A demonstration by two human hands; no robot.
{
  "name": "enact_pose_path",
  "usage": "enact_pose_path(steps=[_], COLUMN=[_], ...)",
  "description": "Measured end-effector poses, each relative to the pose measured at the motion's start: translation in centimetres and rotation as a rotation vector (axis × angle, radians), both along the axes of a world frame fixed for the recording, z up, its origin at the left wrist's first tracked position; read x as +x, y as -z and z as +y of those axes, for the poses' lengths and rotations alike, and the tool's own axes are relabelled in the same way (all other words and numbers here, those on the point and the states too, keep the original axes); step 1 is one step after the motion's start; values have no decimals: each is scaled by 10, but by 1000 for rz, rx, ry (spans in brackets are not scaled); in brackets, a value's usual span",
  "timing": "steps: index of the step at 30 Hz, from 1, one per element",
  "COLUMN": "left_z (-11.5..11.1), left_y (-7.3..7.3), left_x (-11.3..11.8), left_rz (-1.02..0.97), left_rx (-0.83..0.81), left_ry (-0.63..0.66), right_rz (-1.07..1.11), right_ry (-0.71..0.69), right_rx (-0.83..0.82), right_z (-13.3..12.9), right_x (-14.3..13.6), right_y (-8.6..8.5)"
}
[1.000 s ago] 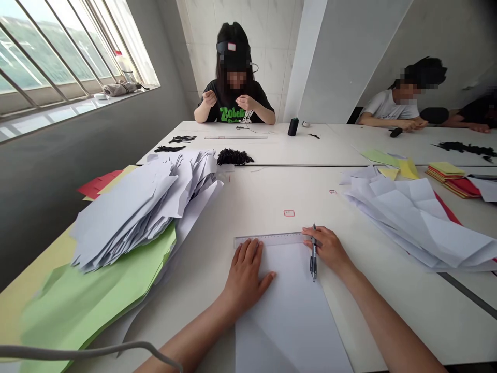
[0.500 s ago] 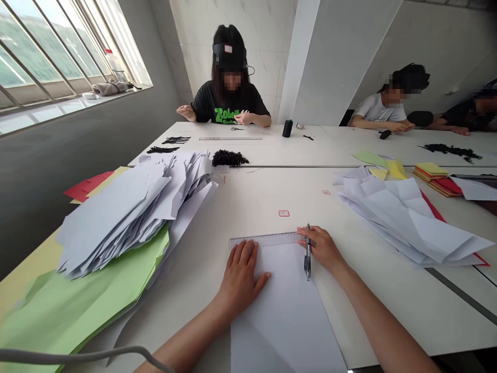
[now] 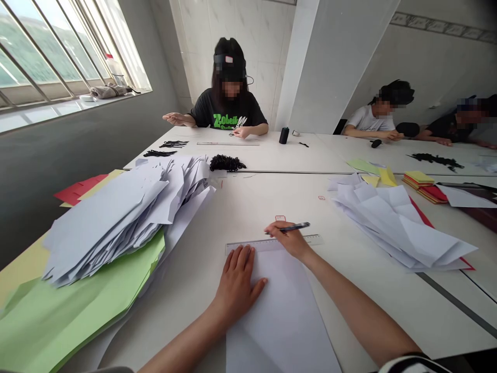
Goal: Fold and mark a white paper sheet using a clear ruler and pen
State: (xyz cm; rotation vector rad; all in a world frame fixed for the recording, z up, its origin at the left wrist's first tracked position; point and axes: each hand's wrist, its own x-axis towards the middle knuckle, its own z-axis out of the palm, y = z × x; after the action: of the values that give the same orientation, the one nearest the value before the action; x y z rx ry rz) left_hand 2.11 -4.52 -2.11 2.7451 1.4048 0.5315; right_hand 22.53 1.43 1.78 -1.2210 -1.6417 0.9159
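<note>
My left hand (image 3: 241,282) lies flat, fingers stretched forward and thumb out to the right, on a long white sheet of paper (image 3: 283,321). Its fingertips touch the near edge of a clear ruler (image 3: 312,239) laid across the sheet's far end. In my right hand (image 3: 289,239) is a dark pen (image 3: 297,227), held in a writing grip with its tip pointing left just beyond the ruler. Whether the tip touches anything I cannot tell.
A thick pile of white sheets (image 3: 104,223) over green paper (image 3: 97,305) stands on the left. Folded white sheets (image 3: 392,223) lie on the right. Opposite, a person (image 3: 231,103) sits behind black cord bundles (image 3: 227,162) and a black thread spool (image 3: 284,135). More people sit at the far right.
My right hand has moved left from the ruler's right part, and the pen has swung from pointing along the table into a writing grip. My left hand stays on the paper.
</note>
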Motion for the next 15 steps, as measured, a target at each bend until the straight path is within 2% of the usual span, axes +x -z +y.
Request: enact_pose_path(steps=[3,6,10,15], left_z=[0,0,0,1], left_y=[1,1,2,0], left_x=[0,0,0,1], left_rz=[2,9,18,12], left_rx=[3,-2,-13,-17], left_ry=[3,-7,0,-6], right_rz=[23,23,20,21], right_ry=[-74,-46,46,48], right_rx=[-61,-47,8,21], right_z=[20,32,36,34], right_x=[-26,-39,-43,-43], right_y=[7,18,33,39])
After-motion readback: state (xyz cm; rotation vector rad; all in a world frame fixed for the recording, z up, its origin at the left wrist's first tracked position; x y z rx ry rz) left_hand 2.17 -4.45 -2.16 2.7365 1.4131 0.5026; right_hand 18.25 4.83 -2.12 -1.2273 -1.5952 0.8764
